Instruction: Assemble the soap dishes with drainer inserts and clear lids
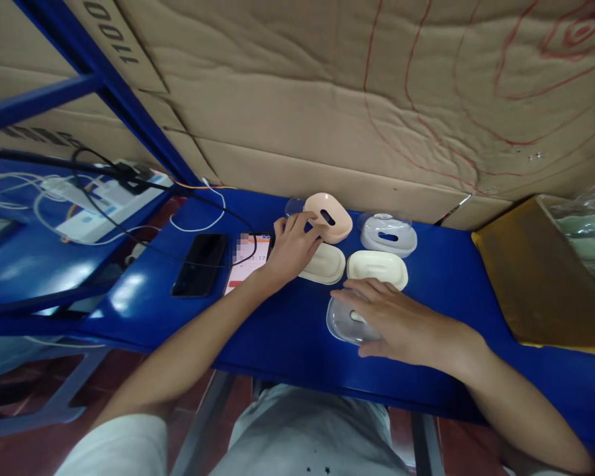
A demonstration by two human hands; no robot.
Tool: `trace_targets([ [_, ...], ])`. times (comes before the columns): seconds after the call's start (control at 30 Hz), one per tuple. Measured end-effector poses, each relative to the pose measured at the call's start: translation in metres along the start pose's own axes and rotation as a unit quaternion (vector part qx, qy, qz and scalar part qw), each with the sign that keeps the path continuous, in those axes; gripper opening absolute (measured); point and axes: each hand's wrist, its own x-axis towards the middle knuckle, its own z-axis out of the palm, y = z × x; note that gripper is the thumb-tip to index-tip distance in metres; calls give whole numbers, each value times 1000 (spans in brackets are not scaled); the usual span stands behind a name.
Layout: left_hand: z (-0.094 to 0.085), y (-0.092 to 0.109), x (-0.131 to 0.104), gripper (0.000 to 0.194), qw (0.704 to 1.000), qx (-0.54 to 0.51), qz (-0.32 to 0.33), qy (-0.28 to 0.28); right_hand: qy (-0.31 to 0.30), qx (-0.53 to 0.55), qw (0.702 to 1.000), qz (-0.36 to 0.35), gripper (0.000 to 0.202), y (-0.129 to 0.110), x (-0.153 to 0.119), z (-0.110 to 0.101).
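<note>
My left hand (295, 246) reaches to the peach oval piece with a slot (338, 228), fingertips on its near left edge. Beneath that hand lies a cream oval dish (327, 266), partly covered. My right hand (377, 314) is spread over a clear oval cover (342, 322), its fingers and thumb around the right part. A second cream dish (377, 266) sits just beyond my right fingers. Behind it is a white slotted piece (391, 238) with a clear cover (384, 219) at its back.
Left of the dishes lie a lit phone (250, 258) and a dark phone (199, 264), with a black cable across them. A power strip (114, 208) is farther left. A brown box (545, 284) stands right; cardboard (297, 132) rises behind the blue table (287, 337).
</note>
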Motion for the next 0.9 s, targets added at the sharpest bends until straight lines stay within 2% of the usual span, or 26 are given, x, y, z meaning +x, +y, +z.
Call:
trace_targets([
  [0.13, -13, 12, -4, 30, 998, -47, 40, -18, 25, 26, 999, -17, 82, 14, 5, -20],
  [0.27, -27, 31, -15, 35, 977, -131, 147, -77, 88, 5, 996, -3, 62, 47, -2, -52],
  [0.37, -28, 44, -26, 55, 942, -145, 258, -160, 152, -79, 981, 94, 59, 84, -15, -63],
  [0.43, -23, 51, -33, 72, 924, -140, 295, -199, 159, -120, 966, 164, 61, 110, -23, -64],
  [0.5, -18, 55, -38, 72, 916, -136, 305, -221, 145, -137, 955, 221, 64, 133, -28, -62],
  [0.6, -12, 54, -39, 60, 914, -149, 298, -231, 127, -142, 945, 264, 62, 156, -28, -56],
  [0.67, -12, 51, -38, 59, 915, -177, 289, -218, 125, -147, 943, 270, 59, 159, -26, -53],
  [0.73, -14, 47, -35, 58, 915, -213, 277, -200, 130, -151, 945, 259, 57, 151, -23, -53],
  [0.8, -17, 44, -31, 49, 914, -248, 256, -195, 136, -142, 957, 215, 55, 134, -21, -54],
  [0.9, -22, 42, -26, 36, 913, -286, 221, -192, 124, -95, 982, 108, 52, 98, -18, -58],
])
